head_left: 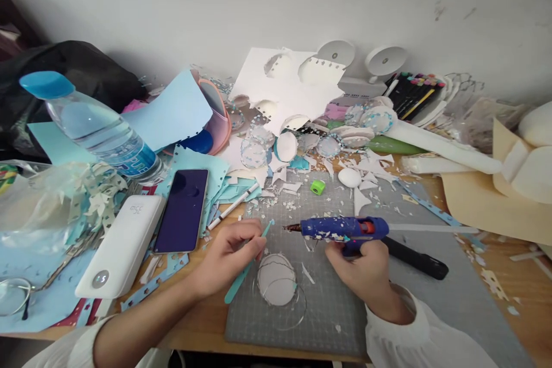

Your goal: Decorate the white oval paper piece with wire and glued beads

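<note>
My left hand [237, 253] is closed in a pinch on teal tweezers [237, 287], whose tip points up and away from me with a tiny light-blue bit at it. My right hand [364, 273] is wrapped round the handle of a blue hot glue gun [345, 229]. Its nozzle points left toward the tweezers' tip, a short gap away, and a glue stick [426, 229] sticks out of its back. Between and below my hands, a white round disc [276, 282] lies on the grey cutting mat [336, 328]. Thin wire loops lie over and beside the disc.
A black tool [416, 259] lies right of my right hand. Left are a phone [181, 211], a white power bank [121, 247] and a water bottle [103, 132]. Paper scraps [280, 178], a green sharpener [318, 187] and several decorated discs [253, 152] crowd the back.
</note>
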`<state>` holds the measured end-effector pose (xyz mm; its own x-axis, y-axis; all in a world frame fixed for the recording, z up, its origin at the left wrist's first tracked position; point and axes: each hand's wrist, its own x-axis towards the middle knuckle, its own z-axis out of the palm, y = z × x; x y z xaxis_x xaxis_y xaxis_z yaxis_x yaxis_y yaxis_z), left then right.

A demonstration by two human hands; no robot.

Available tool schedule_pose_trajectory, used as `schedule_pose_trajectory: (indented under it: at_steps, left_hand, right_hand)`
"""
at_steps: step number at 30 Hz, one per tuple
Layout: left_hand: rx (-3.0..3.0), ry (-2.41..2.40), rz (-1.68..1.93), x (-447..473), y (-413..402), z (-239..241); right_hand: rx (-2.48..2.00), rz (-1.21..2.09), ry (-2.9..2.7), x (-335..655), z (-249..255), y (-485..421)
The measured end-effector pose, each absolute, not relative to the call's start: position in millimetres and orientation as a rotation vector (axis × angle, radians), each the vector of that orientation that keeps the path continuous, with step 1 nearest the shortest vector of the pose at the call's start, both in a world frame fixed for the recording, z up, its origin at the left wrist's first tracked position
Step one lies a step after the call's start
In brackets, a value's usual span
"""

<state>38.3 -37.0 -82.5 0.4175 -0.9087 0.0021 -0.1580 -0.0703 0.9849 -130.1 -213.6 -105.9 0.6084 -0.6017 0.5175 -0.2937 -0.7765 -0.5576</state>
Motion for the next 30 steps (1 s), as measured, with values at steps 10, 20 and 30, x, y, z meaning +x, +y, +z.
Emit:
schedule_pose_trajectory:
  at_steps: [10, 20, 30]
  left_hand:
    - [1.523, -1.032, -0.884, 36.1, -37.8, -80.9]
    - [1.511, -1.041, -0.880, 37.3, -37.3, -81.8]
    - [1.472, -1.033, -0.887, 36.8, -36.1, -83.4]
  right_hand:
    - [-2.430, -0.932, 0.730, -130.8, -109.0, -213.2]
    - [-2.475, -0.941, 0.743, -130.7, -107.8, -214.0]
    - [-2.525, -1.070, 0.626, -128.2, -110.3, -217.2]
